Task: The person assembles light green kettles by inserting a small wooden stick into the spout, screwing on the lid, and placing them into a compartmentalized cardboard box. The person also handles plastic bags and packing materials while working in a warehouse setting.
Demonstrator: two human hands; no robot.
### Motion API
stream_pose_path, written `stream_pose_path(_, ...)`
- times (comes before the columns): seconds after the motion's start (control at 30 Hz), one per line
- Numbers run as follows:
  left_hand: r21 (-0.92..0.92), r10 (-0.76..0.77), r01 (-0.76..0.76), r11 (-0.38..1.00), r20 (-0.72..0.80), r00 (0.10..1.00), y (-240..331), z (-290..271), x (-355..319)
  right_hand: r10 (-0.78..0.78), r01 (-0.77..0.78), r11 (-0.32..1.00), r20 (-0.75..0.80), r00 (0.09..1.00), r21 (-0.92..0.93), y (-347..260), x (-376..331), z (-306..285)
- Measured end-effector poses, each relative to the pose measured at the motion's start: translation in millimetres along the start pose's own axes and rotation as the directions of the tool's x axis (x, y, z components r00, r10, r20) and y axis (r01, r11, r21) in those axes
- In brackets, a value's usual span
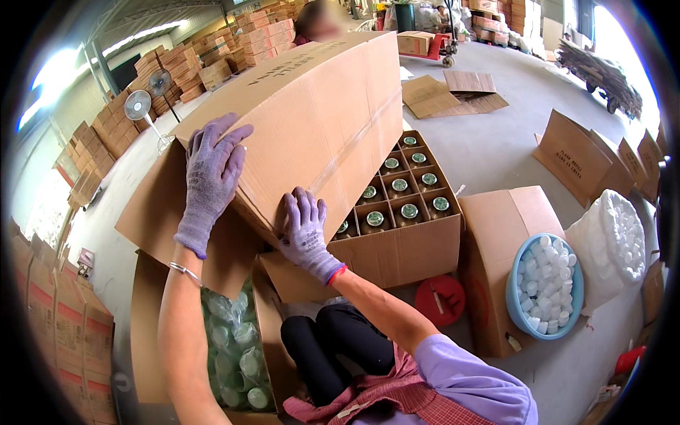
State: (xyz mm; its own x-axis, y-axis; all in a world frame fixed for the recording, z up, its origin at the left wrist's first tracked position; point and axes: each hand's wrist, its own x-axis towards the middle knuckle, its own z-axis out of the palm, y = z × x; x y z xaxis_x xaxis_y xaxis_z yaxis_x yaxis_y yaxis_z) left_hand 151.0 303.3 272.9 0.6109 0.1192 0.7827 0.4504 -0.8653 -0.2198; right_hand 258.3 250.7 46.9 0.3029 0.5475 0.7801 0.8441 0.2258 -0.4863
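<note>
A large closed cardboard box (322, 120) is tilted over a divided carton, hiding part of it. At the box's near left end, my left hand (212, 170), in a purple-grey knit glove, grips the upper edge with fingers spread. Gloved alike, my right hand (304, 223) holds the lower near corner. Beneath is the open divided carton (404, 244), with several glass jars (409, 211) standing upright in its compartments, green-patterned lids on top. Below my left hand hangs a brown cardboard flap (205, 258). Another open box by my legs holds clear greenish glassware (234, 354), partly in plastic.
To the right, a blue basin (513, 312) of small white caps rests against a cardboard box (489, 248), beside a white sack (602, 234). A red round stool (439, 301) stands near my knees. Flattened cardboard (453, 95), stacked cartons (113, 131) and fans (137, 105) are farther off.
</note>
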Motion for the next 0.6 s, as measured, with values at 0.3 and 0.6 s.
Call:
stream_pose_path(0.3, -0.046, -0.046, 0.051, 0.998, 0.101, 0.994, 1, -4, 1, 0.073, -0.089, 0.993, -0.19, 0.979, -0.075, -20, -4, 24)
stream_pose_path(0.6, -0.039, -0.031, 0.029, 0.999, -0.062, 0.998, -5, 5, -5, 0.154, -0.143, 0.985, -0.118, 0.981, 0.097, -9, -15, 15)
